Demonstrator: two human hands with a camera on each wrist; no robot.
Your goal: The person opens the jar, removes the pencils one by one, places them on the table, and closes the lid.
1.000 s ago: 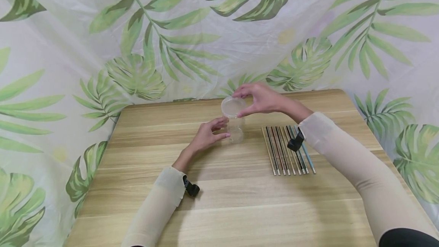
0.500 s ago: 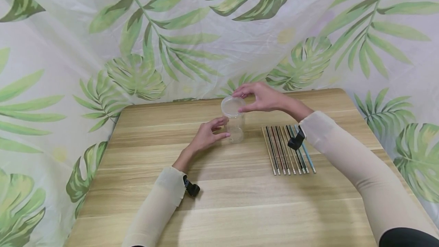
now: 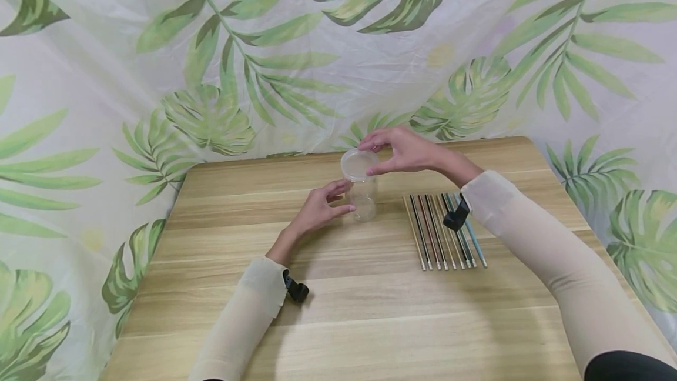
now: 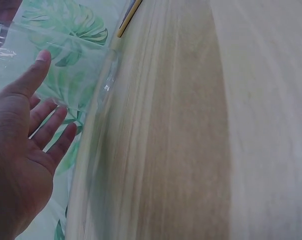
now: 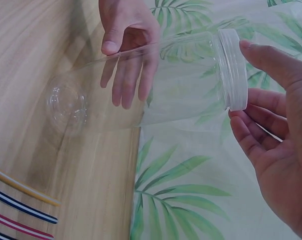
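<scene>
An upright clear plastic jar (image 3: 362, 203) stands near the back middle of the table, its translucent white lid (image 3: 355, 164) on the mouth. My left hand (image 3: 318, 209) holds the jar from the left side, thumb to the front and fingers round behind. Seen from the right wrist, those fingers show through the clear wall (image 5: 186, 75). In the left wrist view the left hand (image 4: 27, 132) has its thumb over the jar (image 4: 73, 72). My right hand (image 3: 406, 151) grips the rim of the lid from the right, thumb in front and fingertips at the back.
Several pencils (image 3: 429, 231) lie side by side to the right of the jar, with a blue pencil (image 3: 478, 246) at the right end, under the right forearm. A leaf-patterned cloth (image 3: 275, 75) hangs behind the wooden table (image 3: 370, 322).
My right thumb has shifted slightly up along the lid's rim. The left hand, the jar and the pencils stay where they were.
</scene>
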